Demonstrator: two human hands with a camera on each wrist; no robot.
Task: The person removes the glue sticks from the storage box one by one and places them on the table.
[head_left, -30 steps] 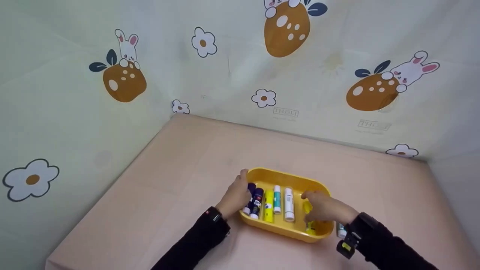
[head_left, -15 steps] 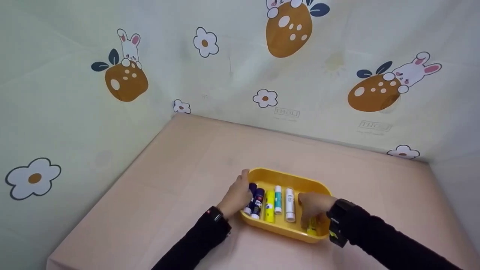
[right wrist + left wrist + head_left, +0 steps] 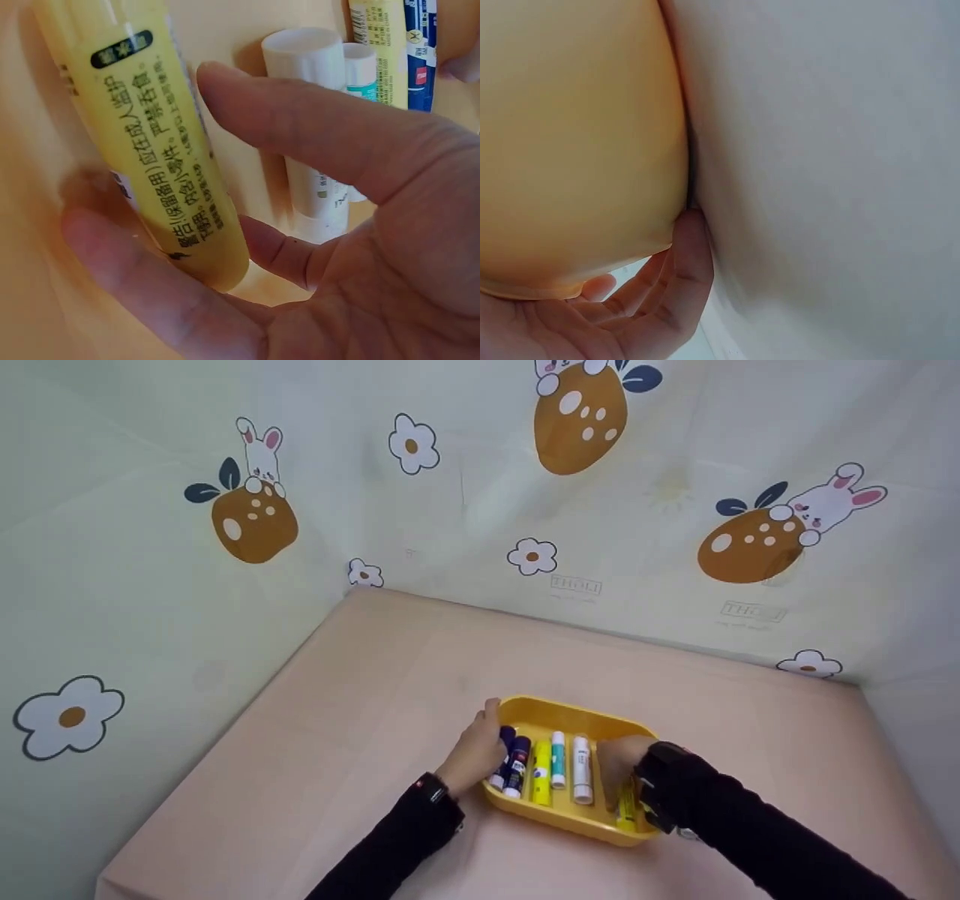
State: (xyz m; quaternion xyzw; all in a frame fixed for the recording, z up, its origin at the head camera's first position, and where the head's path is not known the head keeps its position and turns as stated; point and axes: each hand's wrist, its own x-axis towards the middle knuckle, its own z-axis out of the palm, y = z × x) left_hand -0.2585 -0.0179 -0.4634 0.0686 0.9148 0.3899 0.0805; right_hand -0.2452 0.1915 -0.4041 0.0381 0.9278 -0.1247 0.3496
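Observation:
In the head view, my left hand (image 3: 472,750) grips the left end of a yellow tray (image 3: 555,817). The left wrist view shows curled fingers (image 3: 694,262) against the tray's outer wall (image 3: 585,150). My right hand (image 3: 621,757) reaches into the tray's right end, around a yellow glue stick (image 3: 150,150) with black print. Its thumb and index finger lie on either side of the stick, with small gaps showing. Left of it lie a white glue stick (image 3: 582,771), a teal-and-white one (image 3: 557,761), another yellow glue stick (image 3: 541,772) and two dark blue ones (image 3: 517,767).
A pale pink cloth covers the table (image 3: 375,697). A white-ended stick (image 3: 686,833) shows partly beneath the right forearm, outside the tray. Printed fabric walls (image 3: 450,510) with rabbits and flowers rise behind and on both sides.
My right hand has moved left and lower into the tray around the yellow glue stick, its forearm now across the tray's right end. My left hand keeps its hold on the tray.

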